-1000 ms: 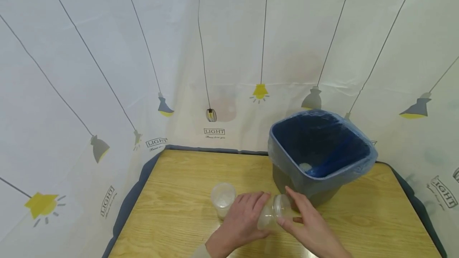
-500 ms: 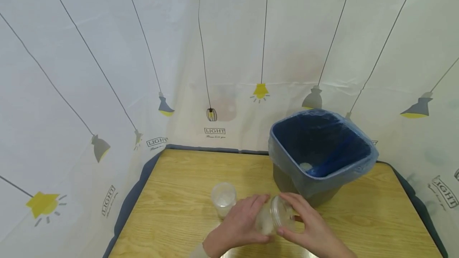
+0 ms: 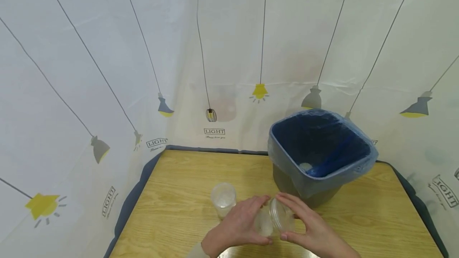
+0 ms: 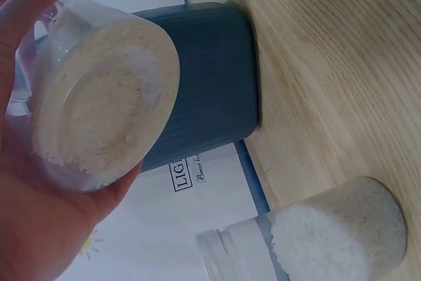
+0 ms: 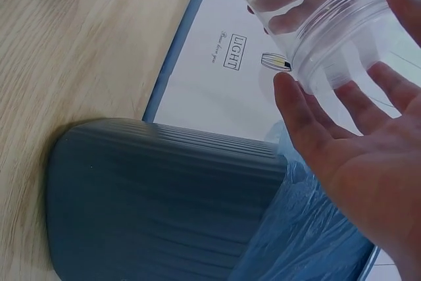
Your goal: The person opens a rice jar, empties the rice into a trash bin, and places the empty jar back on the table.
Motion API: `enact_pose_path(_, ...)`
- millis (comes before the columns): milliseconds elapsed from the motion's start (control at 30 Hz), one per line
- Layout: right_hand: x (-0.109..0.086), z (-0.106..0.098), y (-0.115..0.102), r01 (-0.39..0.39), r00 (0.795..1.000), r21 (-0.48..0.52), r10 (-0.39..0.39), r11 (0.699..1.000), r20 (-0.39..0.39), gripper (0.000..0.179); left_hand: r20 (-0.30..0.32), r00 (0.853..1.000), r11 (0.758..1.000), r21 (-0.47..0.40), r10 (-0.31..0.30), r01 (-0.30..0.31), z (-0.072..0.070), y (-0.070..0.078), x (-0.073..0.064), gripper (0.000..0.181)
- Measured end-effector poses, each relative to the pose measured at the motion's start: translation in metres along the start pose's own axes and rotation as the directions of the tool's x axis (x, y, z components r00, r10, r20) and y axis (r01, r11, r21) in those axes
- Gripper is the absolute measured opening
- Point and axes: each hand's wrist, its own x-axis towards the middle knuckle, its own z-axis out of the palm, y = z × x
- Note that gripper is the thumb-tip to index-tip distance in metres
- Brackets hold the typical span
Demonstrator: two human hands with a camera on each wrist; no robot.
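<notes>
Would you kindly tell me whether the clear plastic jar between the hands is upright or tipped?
Tipped: the clear plastic jar leans sideways, its ridged neck angled toward the right hand.

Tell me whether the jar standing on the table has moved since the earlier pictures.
No. Judged against the bin in the head view, the standing jar keeps its place on the table, with no visible shift either way.

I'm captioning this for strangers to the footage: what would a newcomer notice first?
Probably the large bin with its blue liner, right of centre in the head view, on the table. Next come the left hand and right hand, gripping a tilted clear jar of pale grains in front of it. A second jar stands upright left of them.
</notes>
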Motion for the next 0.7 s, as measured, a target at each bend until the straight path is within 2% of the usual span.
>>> enact_pose_path(100, 0.0, 0.001, 0.001, 0.003, 1.0, 0.009, -0.003, 1.0, -0.013, 0.076, -0.016, 1.0, 1.0, 0.021, -0.011, 0.011, 0.001, 0.001, 0.0, 0.103)
enact_pose_path(233, 0.0, 0.004, 0.002, -0.039, 0.997, 0.054, 0.042, 0.998, -0.061, 0.088, -0.106, 0.994, 0.993, 0.116, 0.005, 0.008, 0.009, 0.004, 0.0, 0.103)
enact_pose_path(333, 0.002, 0.006, 0.001, -0.163, 0.983, 0.128, 0.173, 0.978, -0.068, 0.088, -0.176, 0.984, 0.978, 0.21, 0.036, 0.002, 0.018, 0.008, -0.002, 0.103)
enact_pose_path(467, 0.004, 0.007, 0.0, -0.34, 0.935, 0.186, 0.353, 0.922, -0.039, 0.08, -0.222, 0.974, 0.961, 0.278, 0.052, 0.012, 0.024, 0.013, -0.004, 0.104)
enact_pose_path(567, 0.004, 0.006, -0.001, -0.362, 0.926, 0.19, 0.376, 0.913, -0.044, 0.079, -0.23, 0.972, 0.954, 0.301, 0.053, 0.02, 0.024, 0.014, -0.003, 0.105)
enact_pose_path(700, 0.003, 0.005, -0.003, -0.331, 0.934, 0.189, 0.349, 0.925, -0.071, 0.08, -0.217, 0.975, 0.961, 0.277, 0.052, 0.01, 0.021, 0.015, -0.002, 0.104)
